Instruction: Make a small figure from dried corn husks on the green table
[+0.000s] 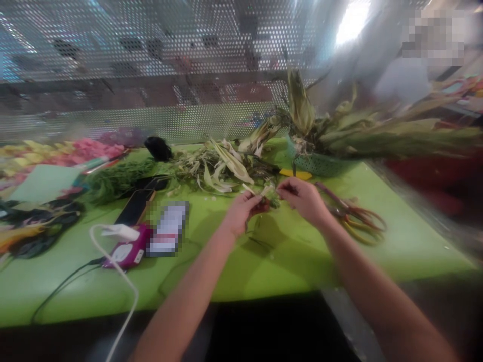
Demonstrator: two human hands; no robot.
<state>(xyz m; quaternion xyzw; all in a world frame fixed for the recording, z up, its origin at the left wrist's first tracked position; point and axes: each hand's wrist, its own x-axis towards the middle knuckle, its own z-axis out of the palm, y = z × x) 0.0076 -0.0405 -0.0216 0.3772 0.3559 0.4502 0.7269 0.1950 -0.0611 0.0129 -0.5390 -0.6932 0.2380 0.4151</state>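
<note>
My left hand (241,211) and my right hand (302,198) meet over the middle of a lime-green table (264,261). Between their fingertips they pinch a small green flower bud with pale petals (268,195). The left hand grips its stem end, the right hand pinches its other end. Just beyond them lies a heap of stripped pale-green petals and leaves (222,166).
A green basket (320,162) of long-stemmed buds stands at the back right. Orange-handled scissors (356,216) lie right of my right hand. A phone (134,206), a pink device with a white cable (126,249) and pink and yellow flowers (75,151) sit left. A perforated metal screen (151,75) backs the table.
</note>
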